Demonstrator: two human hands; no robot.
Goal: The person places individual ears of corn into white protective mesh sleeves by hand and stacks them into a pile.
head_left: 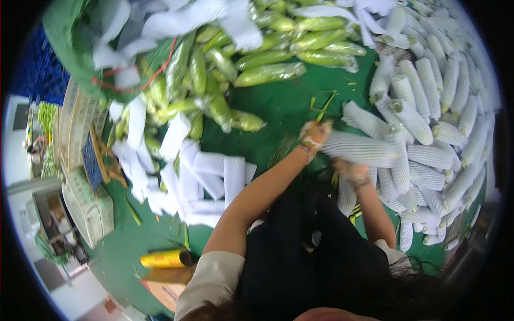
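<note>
My left hand (316, 135) is closed around the near-left end of a long vegetable in a white foam net sleeve (361, 148). The sleeved piece points to the right, over a heap of similar sleeved vegetables (428, 128). Just beyond my left hand, a thin green stalk (325, 107) sticks up. Below the sleeve is my right hand (352, 171), smeared by motion, so its fingers cannot be made out. Flat white foam net sleeves (214, 182) lie loose to the left of my left forearm.
Long green vegetables in clear film (273, 74) are piled at the far side on the green floor (273, 104). A green sack (72, 48) with foam sleeves stands far left. Nearby are a pale crate (88, 206), a small wooden stool (104, 160) and a yellow tube (166, 259).
</note>
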